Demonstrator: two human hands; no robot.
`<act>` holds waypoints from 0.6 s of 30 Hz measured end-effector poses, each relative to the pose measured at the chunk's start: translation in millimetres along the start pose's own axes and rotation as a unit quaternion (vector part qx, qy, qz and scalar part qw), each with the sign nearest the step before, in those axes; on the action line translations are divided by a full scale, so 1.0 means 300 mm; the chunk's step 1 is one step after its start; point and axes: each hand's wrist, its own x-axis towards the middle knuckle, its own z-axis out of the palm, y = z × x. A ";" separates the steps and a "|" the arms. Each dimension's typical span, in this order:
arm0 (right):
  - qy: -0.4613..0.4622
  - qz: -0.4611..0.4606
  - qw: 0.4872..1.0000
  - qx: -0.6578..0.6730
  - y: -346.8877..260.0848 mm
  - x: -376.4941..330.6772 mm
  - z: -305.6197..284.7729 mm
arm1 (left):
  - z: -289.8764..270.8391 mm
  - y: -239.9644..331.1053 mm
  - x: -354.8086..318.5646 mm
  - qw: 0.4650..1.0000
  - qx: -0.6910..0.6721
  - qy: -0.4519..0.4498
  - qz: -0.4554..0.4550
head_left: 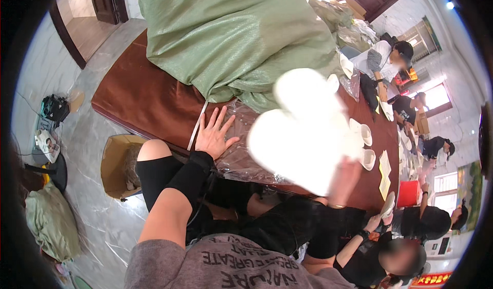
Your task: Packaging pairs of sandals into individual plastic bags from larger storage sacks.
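My left hand (pixel 213 137) lies flat with its fingers spread, at the edge of a clear plastic bag (pixel 246 163) on the brown-covered table (pixel 138 83). A narrow white strip (pixel 196 127) runs beside its fingers. My right hand (pixel 345 182), blurred, is closed on the lower right of some white rounded pieces (pixel 298 140) with two broad lobes. They are held above the table and so overexposed that their exact kind cannot be told. Just right of them, white shoes (pixel 368 159) rest on the table.
A big green woven sack (pixel 241 42) covers the table's far part. An open cardboard box (pixel 115 165) stands by my left knee, and another green sack (pixel 51 219) lies on the floor. Beside me, a co-worker's hands hold a white shoe (pixel 389 204). Several people work along the right.
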 end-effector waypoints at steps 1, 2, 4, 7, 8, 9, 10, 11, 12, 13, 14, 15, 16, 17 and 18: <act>-0.059 -0.010 0.997 -0.052 0.059 -0.076 0.102 | 0.008 -0.044 -0.029 0.999 0.050 -0.014 -0.002; -0.107 -0.025 0.987 -0.113 0.126 -0.132 0.157 | 0.029 -0.060 -0.032 0.996 0.090 -0.024 0.006; -0.162 0.044 0.986 0.022 0.341 -0.185 0.177 | 0.026 -0.008 0.002 1.000 0.009 -0.021 -0.005; -0.084 0.061 0.993 -0.061 0.538 -0.178 0.050 | -0.006 0.006 0.001 1.000 -0.011 0.002 -0.004; -0.063 0.060 0.995 -0.038 0.537 -0.180 0.020 | -0.010 -0.001 -0.002 1.000 -0.012 -0.001 -0.004; -0.072 0.069 0.994 -0.054 0.541 -0.150 0.001 | -0.014 -0.012 0.003 1.000 -0.011 0.010 -0.009; -0.076 0.083 0.991 -0.076 0.534 -0.143 -0.030 | -0.021 -0.007 -0.009 1.000 -0.016 0.017 -0.009; -0.077 0.083 0.991 -0.069 0.505 -0.134 -0.009 | -0.038 -0.013 0.000 1.000 -0.019 0.016 -0.016; -0.074 0.085 0.991 -0.071 0.469 -0.140 -0.003 | -0.028 -0.020 -0.018 1.000 -0.022 0.014 -0.016; -0.066 0.063 0.993 -0.072 0.422 -0.145 0.007 | -0.026 -0.017 -0.017 1.000 -0.021 0.011 -0.017; -0.059 0.041 0.995 -0.073 0.399 -0.142 0.014 | -0.026 -0.014 -0.015 1.000 -0.020 0.008 -0.019; -0.059 0.040 0.995 -0.073 0.402 -0.124 0.009 | -0.023 -0.008 -0.007 1.000 -0.020 0.009 -0.019; -0.076 0.047 0.994 -0.056 0.404 -0.105 -0.011 | -0.024 0.000 -0.001 1.000 -0.016 0.007 -0.016; -0.093 0.053 0.993 -0.040 0.408 -0.077 -0.033 | -0.022 0.002 0.005 1.000 -0.013 0.006 -0.013; -0.094 0.053 0.993 -0.039 0.409 -0.044 -0.059 | -0.020 -0.001 -0.001 1.000 -0.012 0.006 -0.014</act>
